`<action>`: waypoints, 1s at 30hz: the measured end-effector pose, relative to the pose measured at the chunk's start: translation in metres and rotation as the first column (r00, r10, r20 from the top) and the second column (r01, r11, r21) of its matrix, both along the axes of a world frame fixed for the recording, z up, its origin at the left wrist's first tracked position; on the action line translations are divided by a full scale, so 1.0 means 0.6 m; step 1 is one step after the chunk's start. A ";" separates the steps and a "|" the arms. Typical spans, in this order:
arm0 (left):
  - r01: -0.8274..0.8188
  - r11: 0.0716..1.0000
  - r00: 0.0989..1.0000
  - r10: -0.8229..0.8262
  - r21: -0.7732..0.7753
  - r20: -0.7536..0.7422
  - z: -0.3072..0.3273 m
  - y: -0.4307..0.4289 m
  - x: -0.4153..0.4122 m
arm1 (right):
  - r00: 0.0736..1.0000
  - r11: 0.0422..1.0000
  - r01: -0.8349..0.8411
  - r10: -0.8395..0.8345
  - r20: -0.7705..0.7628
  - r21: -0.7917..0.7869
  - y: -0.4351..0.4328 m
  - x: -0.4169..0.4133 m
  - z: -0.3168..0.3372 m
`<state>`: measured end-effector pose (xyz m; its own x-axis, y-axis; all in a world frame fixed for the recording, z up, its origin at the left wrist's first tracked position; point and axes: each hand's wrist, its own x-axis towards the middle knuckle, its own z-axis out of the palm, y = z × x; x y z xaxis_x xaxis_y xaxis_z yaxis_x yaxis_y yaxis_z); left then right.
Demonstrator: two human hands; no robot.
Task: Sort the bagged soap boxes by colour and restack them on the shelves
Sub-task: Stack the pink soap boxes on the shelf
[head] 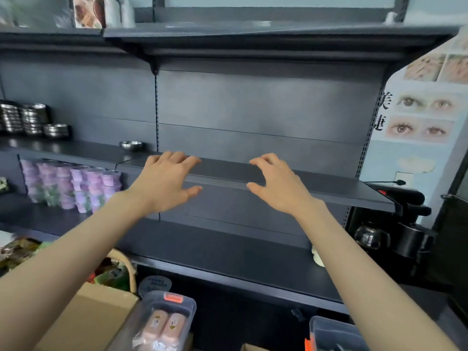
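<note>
We face a big dark grey metal shelf rack [253, 102]. Its long grey middle shelf board [329, 186] runs across in front of us. A black coffee machine [405, 224] stands past the right end of that board. A brown cardboard box [96, 320] sits low on the left. Just beside it on the right is a clear plastic bin [190, 304] with an orange clip. Our left hand [164, 183] and our right hand [278, 186] are up at the front edge of the middle board, apart from each other. Both are wide, fingers spread and a little bent, and hold nothing. We cannot tell if they touch the board. Stacks of purple plastic cups [76, 183] fill a lower left shelf, and shiny steel bowls [30, 120] sit on the shelf above. The pink soap boxes [162, 328] in clear bags lie inside the bin.
</note>
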<state>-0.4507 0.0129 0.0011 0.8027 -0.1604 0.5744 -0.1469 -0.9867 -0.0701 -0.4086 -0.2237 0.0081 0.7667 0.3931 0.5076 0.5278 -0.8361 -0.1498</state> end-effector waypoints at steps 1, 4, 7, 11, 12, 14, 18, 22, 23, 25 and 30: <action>0.000 1.000 1.000 0.000 -0.014 0.023 0.006 0.022 0.007 | 1.000 1.000 -0.004 0.004 0.008 0.005 0.024 0.007 0.005; 0.005 0.999 0.998 -0.001 -0.049 0.065 0.014 0.083 0.035 | 1.000 1.000 -0.007 0.007 0.009 0.002 0.091 0.040 0.013; 0.007 1.000 0.997 -0.006 -0.024 0.070 0.006 0.142 0.076 | 1.000 1.000 -0.007 0.007 0.009 0.008 0.154 0.084 0.008; -0.005 1.000 0.999 0.005 -0.020 0.044 -0.021 0.226 0.146 | 1.000 1.000 -0.011 0.011 -0.024 0.001 0.241 0.156 -0.024; -0.007 1.000 1.000 0.008 -0.024 0.023 -0.028 0.246 0.164 | 0.999 1.000 -0.011 0.011 -0.036 -0.004 0.263 0.176 -0.031; -0.012 1.000 0.999 0.011 -0.019 -0.034 -0.046 0.286 0.196 | 0.997 1.000 -0.006 0.005 -0.071 -0.012 0.309 0.210 -0.051; -0.025 0.999 0.996 0.022 -0.038 -0.088 -0.087 0.368 0.251 | 0.993 1.000 -0.016 0.015 -0.117 -0.008 0.398 0.269 -0.090; -0.023 0.999 0.983 0.016 -0.039 -0.182 -0.142 0.445 0.301 | 0.976 1.000 -0.013 0.013 -0.219 0.001 0.477 0.315 -0.146; -0.014 0.999 0.979 0.005 -0.045 -0.202 -0.158 0.464 0.316 | 0.969 1.000 -0.008 0.007 -0.246 -0.003 0.494 0.325 -0.164; 0.010 0.998 0.968 -0.025 -0.059 -0.249 -0.197 0.498 0.344 | 0.954 1.000 0.012 -0.015 -0.299 -0.012 0.526 0.343 -0.207; 0.104 0.987 0.895 -0.148 -0.126 -0.420 -0.321 0.564 0.403 | 0.886 0.991 0.130 -0.128 -0.446 -0.027 0.588 0.370 -0.328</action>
<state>-0.2086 0.3510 -0.1915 0.9508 -0.2372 0.1991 -0.2644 -0.9565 0.1230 -0.1865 0.1293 -0.1890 0.9564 0.2738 0.1014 0.2919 -0.8914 -0.3468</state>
